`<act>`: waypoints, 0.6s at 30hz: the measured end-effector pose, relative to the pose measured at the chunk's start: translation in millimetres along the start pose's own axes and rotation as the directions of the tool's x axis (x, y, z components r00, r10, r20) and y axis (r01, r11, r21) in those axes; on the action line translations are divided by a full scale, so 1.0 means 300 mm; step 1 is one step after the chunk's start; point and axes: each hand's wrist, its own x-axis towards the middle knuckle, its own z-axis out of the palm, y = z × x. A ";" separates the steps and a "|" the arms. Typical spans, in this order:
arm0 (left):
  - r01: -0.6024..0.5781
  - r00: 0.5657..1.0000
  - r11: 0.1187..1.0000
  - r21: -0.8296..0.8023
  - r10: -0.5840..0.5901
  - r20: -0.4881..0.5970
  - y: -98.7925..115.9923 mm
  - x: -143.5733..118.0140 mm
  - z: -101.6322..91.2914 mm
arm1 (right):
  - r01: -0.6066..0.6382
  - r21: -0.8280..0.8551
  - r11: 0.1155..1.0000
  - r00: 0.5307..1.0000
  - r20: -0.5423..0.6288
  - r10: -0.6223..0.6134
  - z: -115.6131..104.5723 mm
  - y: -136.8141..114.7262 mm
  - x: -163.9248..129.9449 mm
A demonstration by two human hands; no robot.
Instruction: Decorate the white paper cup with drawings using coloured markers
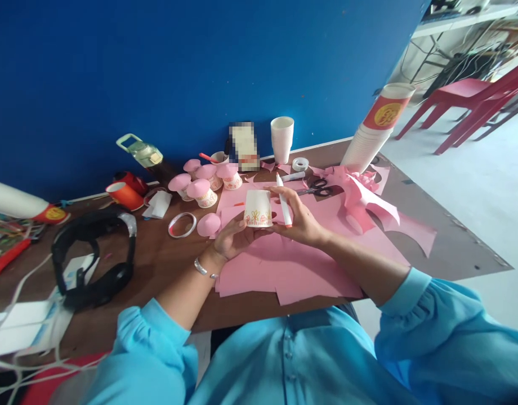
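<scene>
Blue sleeves fill the near edge, and from them both forearms reach over the near table (166,264) edge onto pink paper (284,270). Left hand (231,239), a bangle at its wrist, cups an upturned paper cup (258,208) from below and behind, fingers (242,224) curled against its wall. Right hand (299,219) touches the cup's other side while its fingers pinch a white marker (283,202), tip pointing away from the body. Cup sits raised above the paper, between both hands. Just left of the left fingers lie a pink disc (208,225) and a tape ring (182,225); beyond them a cluster of pink-capped cups (204,183). Beyond the right fingers lie scissors (313,187) and a tape roll (300,163), with a cup stack (371,135) further right near the table's far corner. Pink scraps (369,197) crowd the right side up to the table edge. Headphones (94,256) lie well left. Paper near the wrists is bare and flat, leaving open room there.
</scene>
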 end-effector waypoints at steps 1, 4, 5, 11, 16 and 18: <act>-0.016 1.000 1.000 0.020 0.016 -0.004 -0.006 0.002 -0.005 | 0.022 -0.012 1.000 1.000 -0.008 -0.022 -0.001 0.000 0.002; -0.109 0.990 0.983 0.146 0.120 -0.069 -0.033 0.012 -0.027 | 0.127 -0.099 0.987 0.991 -0.015 -0.130 -0.003 -0.003 0.010; -0.122 0.985 0.968 0.217 0.146 -0.095 -0.041 0.015 -0.035 | 0.165 -0.135 0.977 0.986 -0.008 -0.168 -0.004 -0.005 0.012; -0.108 0.974 0.947 0.303 0.162 -0.158 -0.044 0.024 -0.032 | 0.245 -0.143 0.959 0.969 -0.005 -0.248 -0.004 -0.016 0.019; -0.148 0.967 0.960 0.237 0.191 -0.170 -0.034 0.030 -0.032 | 0.062 -0.090 0.994 0.997 -0.029 -0.065 -0.011 -0.005 0.009; -0.175 0.951 0.949 0.263 0.231 -0.203 -0.037 0.036 -0.048 | -0.050 -0.136 0.989 0.998 -0.054 0.043 -0.008 0.010 0.002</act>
